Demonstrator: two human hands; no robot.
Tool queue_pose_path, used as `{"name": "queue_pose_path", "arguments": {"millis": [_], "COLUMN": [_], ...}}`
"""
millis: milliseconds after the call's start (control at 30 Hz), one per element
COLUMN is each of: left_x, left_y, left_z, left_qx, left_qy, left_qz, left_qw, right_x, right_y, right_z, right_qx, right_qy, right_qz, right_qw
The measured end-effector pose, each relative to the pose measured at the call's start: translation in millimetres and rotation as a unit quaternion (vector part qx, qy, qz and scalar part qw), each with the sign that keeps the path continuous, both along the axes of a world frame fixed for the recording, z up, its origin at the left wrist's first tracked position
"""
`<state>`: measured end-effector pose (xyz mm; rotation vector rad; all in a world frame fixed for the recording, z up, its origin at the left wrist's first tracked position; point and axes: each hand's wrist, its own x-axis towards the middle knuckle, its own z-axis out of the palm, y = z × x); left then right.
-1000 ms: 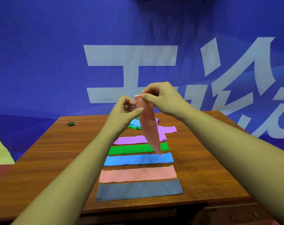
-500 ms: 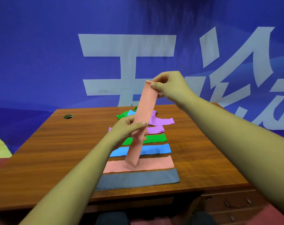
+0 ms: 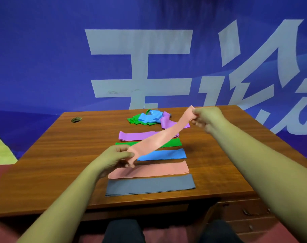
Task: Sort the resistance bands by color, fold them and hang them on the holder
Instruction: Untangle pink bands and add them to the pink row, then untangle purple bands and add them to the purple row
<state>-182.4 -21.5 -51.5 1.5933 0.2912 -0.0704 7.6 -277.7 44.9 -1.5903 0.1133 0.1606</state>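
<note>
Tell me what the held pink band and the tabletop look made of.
The held pink band: probably thin latex or rubber, matte; it drapes limply between left hand and right hand. The tabletop: wood or wood-look laminate, slight sheen; brown grain streaks show.

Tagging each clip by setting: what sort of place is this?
Probably a staged recording room: a wooden desk with a cable hole stands before a large blue printed banner.
</note>
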Motion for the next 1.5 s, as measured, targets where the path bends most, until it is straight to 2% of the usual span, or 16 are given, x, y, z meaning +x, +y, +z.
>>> {"name": "queue_pose_path", "arguments": {"millis": [133, 333, 433, 567, 733, 833, 1100, 1367, 1500], "left_x": [-3, -13, -20, -27, -33, -34, -35, -37, -20], "left_y": [13, 28, 30, 34, 35, 33, 27, 34, 33], "left_z": [-15, -32, -40, -57, -65, -67, -78, -80, -67], "left_qx": [-0.027, -0.036, 0.0, 0.071, 0.228, 0.292, 0.314, 0.418, 0.437], "left_qy": [0.005, -0.005, 0.001, 0.034, 0.042, 0.037, -0.02, 0.014, -0.022], "left_qz": [0.102, 0.201, 0.233, 0.249, 0.227, 0.213, 0.252, 0.241, 0.239], "left_qw": [0.994, 0.979, 0.973, 0.965, 0.946, 0.932, 0.915, 0.876, 0.867], "right_x": [-9, -32, -39, -48, -56, -57, -61, -63, -47], "right_y": [-12, -20, -21, -18, -17, -18, -16, -18, -17], "right_z": [-40, -88, -111, -142, -159, -167, -176, -182, -168], "right_qx": [0.011, -0.034, -0.073, -0.171, -0.251, -0.289, -0.33, -0.351, -0.341], "right_qy": [0.094, 0.109, 0.082, 0.004, -0.043, -0.07, -0.104, -0.15, -0.19], "right_qz": [0.004, -0.009, -0.001, 0.018, 0.038, 0.038, 0.046, 0.063, 0.059], "right_qw": [0.995, 0.993, 0.994, 0.985, 0.966, 0.954, 0.937, 0.922, 0.919]}}
